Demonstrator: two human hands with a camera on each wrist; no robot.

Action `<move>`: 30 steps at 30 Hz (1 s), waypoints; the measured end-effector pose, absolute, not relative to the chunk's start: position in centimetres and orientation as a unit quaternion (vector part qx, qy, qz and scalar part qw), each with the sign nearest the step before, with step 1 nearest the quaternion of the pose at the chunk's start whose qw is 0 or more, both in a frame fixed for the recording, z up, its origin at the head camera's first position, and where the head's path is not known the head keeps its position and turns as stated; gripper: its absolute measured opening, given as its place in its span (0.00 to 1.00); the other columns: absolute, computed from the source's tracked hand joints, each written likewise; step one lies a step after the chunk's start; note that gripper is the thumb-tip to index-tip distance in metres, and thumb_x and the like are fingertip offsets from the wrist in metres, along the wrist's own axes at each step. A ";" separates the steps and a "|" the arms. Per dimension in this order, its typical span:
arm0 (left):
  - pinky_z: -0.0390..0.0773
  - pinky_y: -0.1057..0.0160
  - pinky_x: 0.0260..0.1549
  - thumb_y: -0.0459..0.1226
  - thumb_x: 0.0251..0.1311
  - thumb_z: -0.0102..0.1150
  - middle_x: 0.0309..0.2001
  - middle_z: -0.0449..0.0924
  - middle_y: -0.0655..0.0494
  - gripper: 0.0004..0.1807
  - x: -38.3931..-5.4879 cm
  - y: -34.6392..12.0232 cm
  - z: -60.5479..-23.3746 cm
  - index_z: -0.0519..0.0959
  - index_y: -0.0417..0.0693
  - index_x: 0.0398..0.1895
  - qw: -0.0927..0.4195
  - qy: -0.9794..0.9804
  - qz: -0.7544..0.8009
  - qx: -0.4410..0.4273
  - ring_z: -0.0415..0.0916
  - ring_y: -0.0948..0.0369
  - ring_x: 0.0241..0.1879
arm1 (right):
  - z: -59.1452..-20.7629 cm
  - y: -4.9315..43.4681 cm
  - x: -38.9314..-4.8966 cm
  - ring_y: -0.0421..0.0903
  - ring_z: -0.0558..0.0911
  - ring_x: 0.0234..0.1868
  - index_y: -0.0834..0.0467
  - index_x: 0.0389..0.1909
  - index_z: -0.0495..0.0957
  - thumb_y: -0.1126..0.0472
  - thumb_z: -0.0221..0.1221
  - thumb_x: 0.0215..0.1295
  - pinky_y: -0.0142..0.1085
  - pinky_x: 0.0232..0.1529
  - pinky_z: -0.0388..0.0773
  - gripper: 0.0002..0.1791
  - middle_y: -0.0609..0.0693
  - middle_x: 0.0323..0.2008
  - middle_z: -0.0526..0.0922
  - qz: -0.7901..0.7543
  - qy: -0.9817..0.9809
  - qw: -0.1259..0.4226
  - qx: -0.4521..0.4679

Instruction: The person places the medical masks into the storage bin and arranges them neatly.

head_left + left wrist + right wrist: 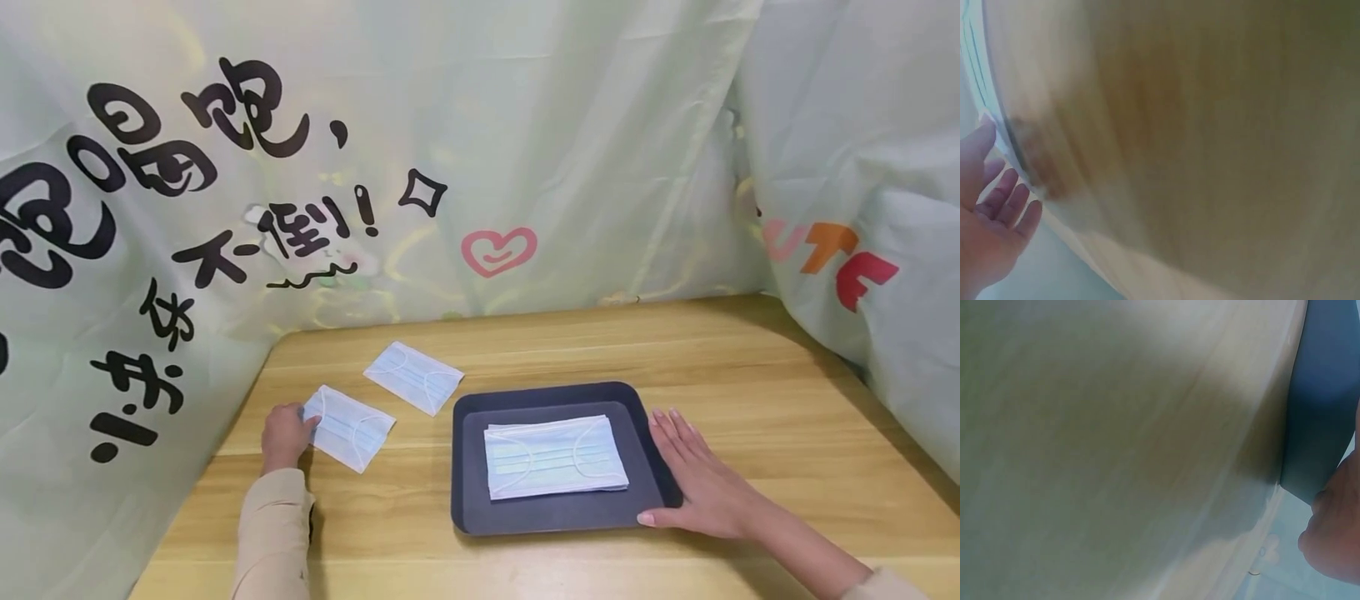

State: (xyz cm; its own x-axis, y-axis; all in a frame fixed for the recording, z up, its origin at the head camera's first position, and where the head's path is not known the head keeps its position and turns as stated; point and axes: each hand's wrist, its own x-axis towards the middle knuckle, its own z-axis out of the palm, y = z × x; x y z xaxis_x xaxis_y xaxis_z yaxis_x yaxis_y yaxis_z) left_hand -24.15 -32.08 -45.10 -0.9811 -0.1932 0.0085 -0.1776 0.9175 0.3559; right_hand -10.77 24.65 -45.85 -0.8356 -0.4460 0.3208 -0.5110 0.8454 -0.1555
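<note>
At the left, my left hand (285, 437) pinches the outer end of a pale blue disposable face mask (348, 429) with white ear loops. The left wrist view shows its thumb (984, 134) on the mask's edge. A second face mask (414, 377) lies flat just behind it. In the dark grey tray (468, 467) rests a neat stack of face masks (555, 458), loops on top. My right hand (705, 483) touches the tray's right side, fingers extended along the rim and thumb by the front corner. In the right wrist view only part of that hand shows beside the tray wall.
Everything stands on a wood-grain table (390, 533). A pale printed curtain (585, 167) with black writing and a red heart hangs along the back and both sides, close to the table's edges.
</note>
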 end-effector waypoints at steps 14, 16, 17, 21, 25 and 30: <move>0.72 0.50 0.38 0.40 0.51 0.64 0.37 0.77 0.31 0.24 -23.0 -32.8 -43.2 0.73 0.23 0.38 -0.018 -0.964 -0.235 0.122 0.72 0.41 0.37 | -45.8 24.5 -10.7 0.36 0.23 0.71 0.69 0.70 0.45 0.31 0.63 0.42 0.21 0.66 0.19 0.66 0.65 0.71 0.47 0.123 -0.954 0.123 0.246; 0.71 0.55 0.32 0.40 0.50 0.65 0.32 0.77 0.35 0.21 -22.8 -33.0 -43.2 0.75 0.26 0.33 -0.019 -0.962 -0.242 0.123 0.71 0.45 0.33 | -45.7 24.5 -10.7 0.36 0.22 0.71 0.69 0.70 0.45 0.31 0.63 0.42 0.21 0.66 0.19 0.66 0.65 0.72 0.47 0.122 -0.954 0.122 0.246; 0.71 0.57 0.31 0.40 0.50 0.65 0.30 0.77 0.37 0.20 -22.7 -33.1 -43.2 0.75 0.27 0.31 -0.020 -0.961 -0.245 0.123 0.71 0.47 0.32 | -45.7 24.5 -10.7 0.36 0.22 0.71 0.69 0.70 0.45 0.31 0.63 0.42 0.21 0.66 0.19 0.66 0.65 0.72 0.47 0.122 -0.954 0.121 0.246; 0.71 0.58 0.28 0.40 0.50 0.65 0.27 0.76 0.39 0.20 -22.5 -33.4 -43.3 0.73 0.28 0.28 -0.016 -0.960 -0.253 0.120 0.71 0.48 0.30 | -45.8 24.5 -10.8 0.36 0.22 0.71 0.69 0.70 0.44 0.31 0.63 0.42 0.22 0.67 0.19 0.66 0.64 0.72 0.46 0.120 -0.953 0.123 0.250; 0.70 0.58 0.30 0.39 0.54 0.62 0.30 0.74 0.37 0.19 -22.4 -33.5 -43.6 0.71 0.27 0.30 -0.009 -0.956 -0.267 0.124 0.70 0.47 0.32 | -45.8 24.5 -10.8 0.36 0.22 0.71 0.69 0.70 0.45 0.31 0.64 0.41 0.22 0.67 0.19 0.66 0.64 0.72 0.45 0.117 -0.953 0.125 0.250; 0.69 0.59 0.31 0.36 0.57 0.58 0.29 0.73 0.38 0.16 -22.4 -33.5 -44.0 0.71 0.27 0.30 0.008 -0.952 -0.280 0.125 0.70 0.47 0.32 | -45.8 24.5 -10.7 0.35 0.22 0.71 0.69 0.70 0.44 0.31 0.63 0.42 0.22 0.67 0.20 0.66 0.65 0.72 0.46 0.117 -0.953 0.125 0.250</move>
